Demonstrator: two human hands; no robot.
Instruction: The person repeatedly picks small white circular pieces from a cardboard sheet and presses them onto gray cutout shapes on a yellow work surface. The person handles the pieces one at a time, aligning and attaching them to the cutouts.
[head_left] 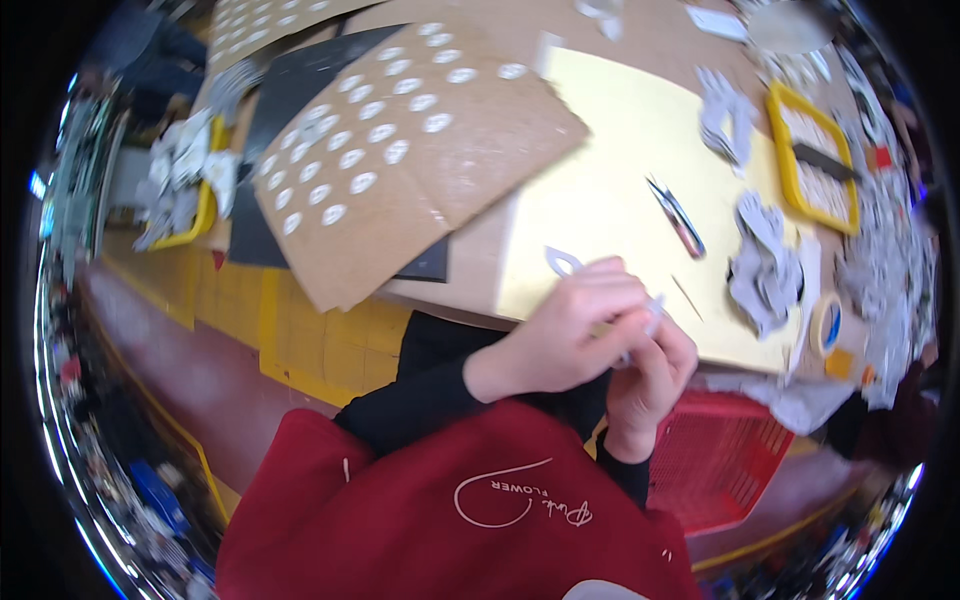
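Both hands are held together over the near edge of the pale yellow sheet [610, 180]. My left hand [575, 325] is closed, its fingers curled round a small pale grey piece; a flat end of the piece with a slot [563, 262] sticks out beyond the knuckles. My right hand [655, 375] is closed too, thumb and fingers pinching a whitish bit of what looks like the same piece. The fingers hide most of it. On the sheet beyond lie thread snips [678, 218] and a thin wooden stick [687, 298].
Brown cardboard [490, 150] with rows of white ovals lies left, over a black board [300, 100]. Grey cut pieces [765, 265] are heaped right, near a tape roll [825, 323] and yellow tray [848, 215]. A red basket [715, 460] stands below the table; a yellow bin [207, 205] is far left.
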